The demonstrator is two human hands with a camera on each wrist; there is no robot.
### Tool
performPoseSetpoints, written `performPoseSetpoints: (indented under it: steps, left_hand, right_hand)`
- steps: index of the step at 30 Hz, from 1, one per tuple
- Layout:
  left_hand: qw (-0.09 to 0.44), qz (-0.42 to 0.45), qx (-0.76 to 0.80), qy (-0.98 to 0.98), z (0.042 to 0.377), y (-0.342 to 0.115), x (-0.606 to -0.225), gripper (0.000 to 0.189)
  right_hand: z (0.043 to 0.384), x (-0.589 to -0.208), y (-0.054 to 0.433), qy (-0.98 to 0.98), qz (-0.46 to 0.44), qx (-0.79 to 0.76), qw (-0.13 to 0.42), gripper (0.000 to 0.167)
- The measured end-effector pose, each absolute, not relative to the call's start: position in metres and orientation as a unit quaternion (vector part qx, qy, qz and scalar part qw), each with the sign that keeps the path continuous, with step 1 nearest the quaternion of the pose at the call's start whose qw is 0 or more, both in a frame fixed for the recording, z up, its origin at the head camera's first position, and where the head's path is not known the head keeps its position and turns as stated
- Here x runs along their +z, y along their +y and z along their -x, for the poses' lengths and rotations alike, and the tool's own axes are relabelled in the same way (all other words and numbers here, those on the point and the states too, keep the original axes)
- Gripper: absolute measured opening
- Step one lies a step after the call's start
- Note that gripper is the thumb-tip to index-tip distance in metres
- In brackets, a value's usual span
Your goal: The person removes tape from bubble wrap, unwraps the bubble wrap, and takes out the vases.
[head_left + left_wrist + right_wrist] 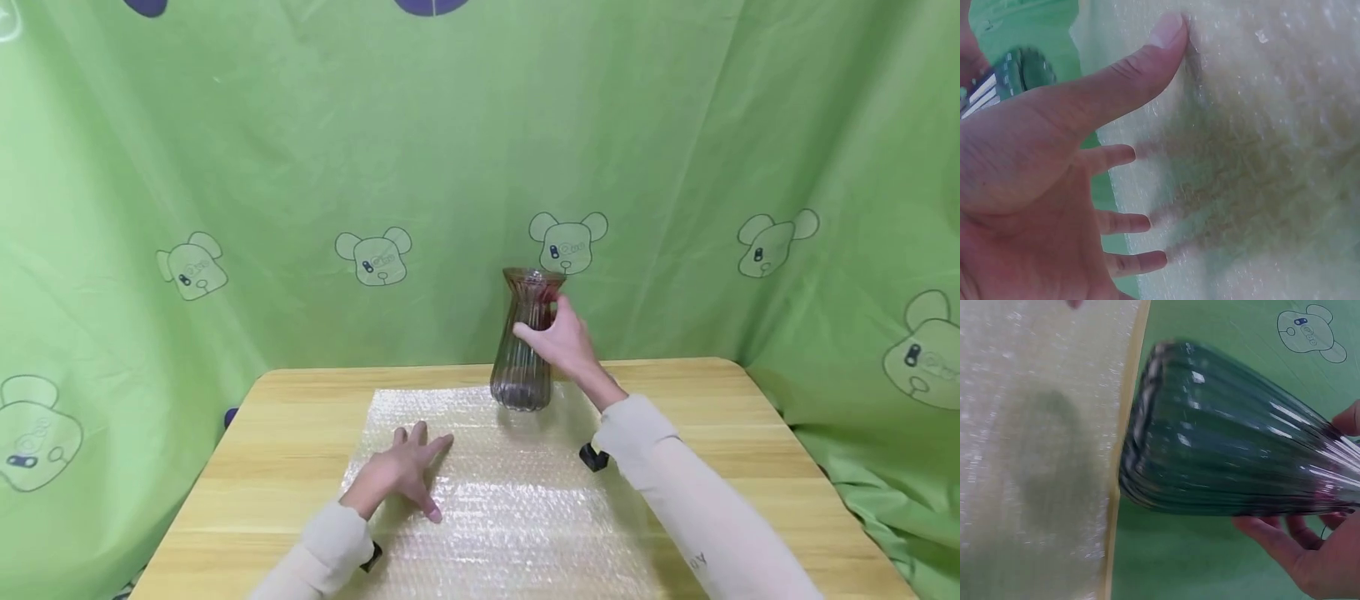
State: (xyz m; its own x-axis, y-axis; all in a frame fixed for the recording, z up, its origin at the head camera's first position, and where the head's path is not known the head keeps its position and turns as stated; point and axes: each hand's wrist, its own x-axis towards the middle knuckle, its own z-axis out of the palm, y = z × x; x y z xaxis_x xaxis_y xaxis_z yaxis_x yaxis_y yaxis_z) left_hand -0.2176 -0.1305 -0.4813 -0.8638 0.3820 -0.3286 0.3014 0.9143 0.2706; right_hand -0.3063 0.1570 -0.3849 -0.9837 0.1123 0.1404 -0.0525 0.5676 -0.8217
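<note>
A ribbed, see-through glass vase (521, 358), dark with a reddish flared rim, is at the far side of the table. My right hand (561, 335) grips it round the narrow upper part, thumb on one side and fingers on the other. In the right wrist view the vase (1210, 437) appears held off the bubble wrap (1035, 356), which carries a shadow. Bubble wrap (510, 517) lies flat below both hands. My left hand (402, 468) has its fingers spread over the wrap's left part, and in the left wrist view its fingertips (1147, 261) touch or nearly touch the sheet.
The wooden table (277, 450) shows on both sides of the wrap. A green curtain (450, 150) printed with bear heads hangs close behind the table and along its sides. Black bands or mounts (594, 457) sit at both wrists.
</note>
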Motion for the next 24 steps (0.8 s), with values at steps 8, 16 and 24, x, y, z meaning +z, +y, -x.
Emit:
performPoseSetpoints:
  steps: [8, 16, 24]
  left_hand:
    - [0.186, -0.178, 0.093, 0.962, 0.205, -0.127, -0.482, 0.130]
    - [0.178, -0.178, 0.094, 0.963, 0.193, -0.126, -0.483, 0.130]
    - [0.166, -0.181, 0.079, 0.966, 0.189, -0.124, -0.482, 0.130]
  right_hand:
    - [0.321, -0.395, 0.145, -0.871, -0.016, 0.454, 0.186, 0.079]
    - [0.336, -0.434, 0.131, -0.856, -0.051, 0.459, 0.233, 0.079]
    - [0.343, -0.453, 0.125, -0.856, -0.043, 0.464, 0.225, 0.085]
